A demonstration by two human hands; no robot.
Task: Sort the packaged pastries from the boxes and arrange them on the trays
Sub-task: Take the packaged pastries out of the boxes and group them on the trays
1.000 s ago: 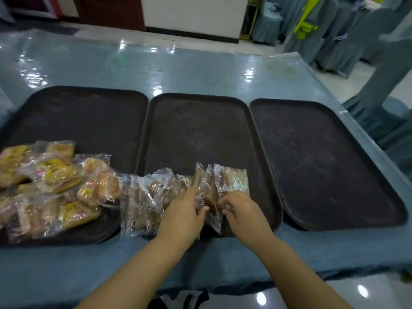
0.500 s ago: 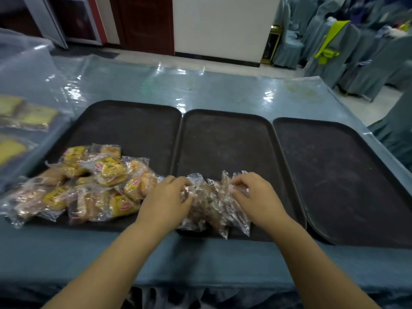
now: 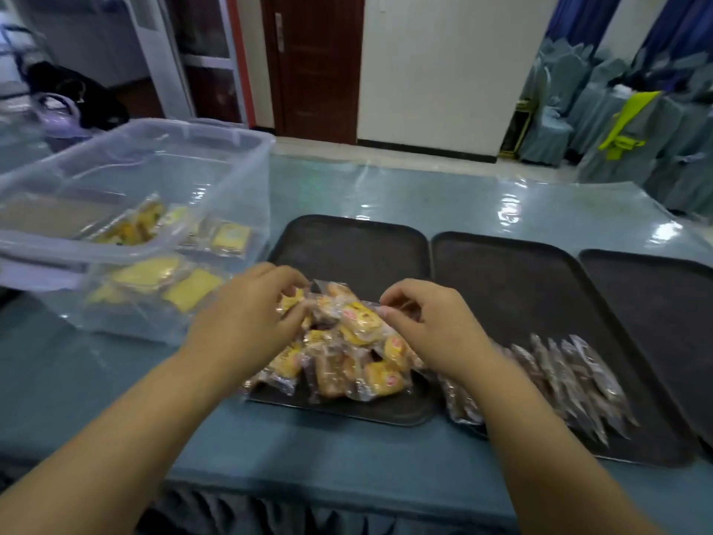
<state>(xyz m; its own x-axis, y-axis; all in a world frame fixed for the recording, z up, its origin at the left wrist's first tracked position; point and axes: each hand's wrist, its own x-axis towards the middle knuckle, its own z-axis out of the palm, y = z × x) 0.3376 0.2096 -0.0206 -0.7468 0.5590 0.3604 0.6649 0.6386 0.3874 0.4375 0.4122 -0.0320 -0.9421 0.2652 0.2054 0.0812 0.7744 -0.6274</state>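
Observation:
A loose pile of clear-wrapped yellow pastries (image 3: 357, 349) lies on the near half of the left black tray (image 3: 359, 245). My left hand (image 3: 250, 318) rests on the pile's left side, fingers curled onto a yellow packet. My right hand (image 3: 428, 322) is on the pile's right side, fingertips pinching a wrapper at the top. A row of brown packaged pastries (image 3: 563, 380) leans in a line along the near part of the middle tray (image 3: 509, 272). The right tray (image 3: 656, 303) is bare.
A clear plastic box (image 3: 173, 156) with yellow packaged pastries inside stands left of the trays on the blue plastic-covered table (image 3: 424, 195). Covered chairs stand at the far right, a brown door at the back.
Both hands have left the brown packets on the middle tray and moved left onto the yellow pile. My view has swung left, bringing the clear box into sight.

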